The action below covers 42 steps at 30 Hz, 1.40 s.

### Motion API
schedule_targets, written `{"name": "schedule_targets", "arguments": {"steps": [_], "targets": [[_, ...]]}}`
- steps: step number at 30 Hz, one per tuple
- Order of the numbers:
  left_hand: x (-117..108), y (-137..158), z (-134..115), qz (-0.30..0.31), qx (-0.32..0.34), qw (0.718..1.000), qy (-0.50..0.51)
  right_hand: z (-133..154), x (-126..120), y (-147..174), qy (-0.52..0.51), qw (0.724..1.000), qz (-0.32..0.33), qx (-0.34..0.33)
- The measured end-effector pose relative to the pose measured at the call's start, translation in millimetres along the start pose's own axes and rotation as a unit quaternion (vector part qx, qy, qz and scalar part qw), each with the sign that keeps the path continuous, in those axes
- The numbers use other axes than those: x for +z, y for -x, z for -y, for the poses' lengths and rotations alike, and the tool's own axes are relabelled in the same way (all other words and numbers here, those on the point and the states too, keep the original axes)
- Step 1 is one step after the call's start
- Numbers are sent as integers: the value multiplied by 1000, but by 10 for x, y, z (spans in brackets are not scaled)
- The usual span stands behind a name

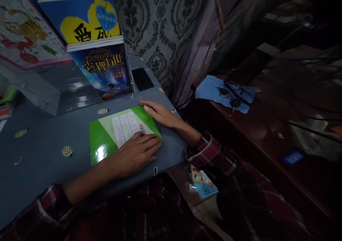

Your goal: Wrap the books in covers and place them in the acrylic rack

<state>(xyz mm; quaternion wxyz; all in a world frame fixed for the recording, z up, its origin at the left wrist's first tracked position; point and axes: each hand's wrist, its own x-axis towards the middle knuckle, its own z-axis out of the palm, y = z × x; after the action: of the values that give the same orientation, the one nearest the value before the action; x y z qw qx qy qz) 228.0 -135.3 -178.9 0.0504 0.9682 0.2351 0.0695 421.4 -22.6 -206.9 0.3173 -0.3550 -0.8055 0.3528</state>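
Observation:
A green book (pixel 105 134) with white text blocks lies flat on the grey-blue tablecloth. Across its lower right part rests my left hand (pixel 137 152), palm down, fingers stretched toward the book's right edge. My right hand (pixel 160 113) is at the upper right corner of the same book, its fingers extended and touching or just beside the edge. Neither hand is wrapped round anything. Part of the cover is hidden under my left hand.
Behind the book, a clear acrylic stand (pixel 57 98) holds a dark blue book (pixel 104 70) and a blue-and-yellow book (pixel 80 18). A black phone (pixel 143 79) lies beside it. To the right, keys (pixel 226 93) lie on a blue cloth (pixel 207 91). Small booklets (pixel 205 185) lie lower down.

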Motion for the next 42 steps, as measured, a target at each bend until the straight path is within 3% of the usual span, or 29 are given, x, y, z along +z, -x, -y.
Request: {"name": "schedule_targets", "arguments": {"steps": [14, 26, 34, 42], "targets": [[27, -267, 369, -13, -52, 999, -12, -48, -18, -18, -147, 988, -31, 44], [68, -378, 788, -35, -112, 992, -52, -124, 14, -21, -192, 977, -72, 51], [73, -366, 809, -56, -128, 990, -18, -46, 6, 45, -111, 988, -101, 22], [-39, -362, 629, -3, -160, 985, -71, -27, 33, 66, 34, 997, -67, -31]]}}
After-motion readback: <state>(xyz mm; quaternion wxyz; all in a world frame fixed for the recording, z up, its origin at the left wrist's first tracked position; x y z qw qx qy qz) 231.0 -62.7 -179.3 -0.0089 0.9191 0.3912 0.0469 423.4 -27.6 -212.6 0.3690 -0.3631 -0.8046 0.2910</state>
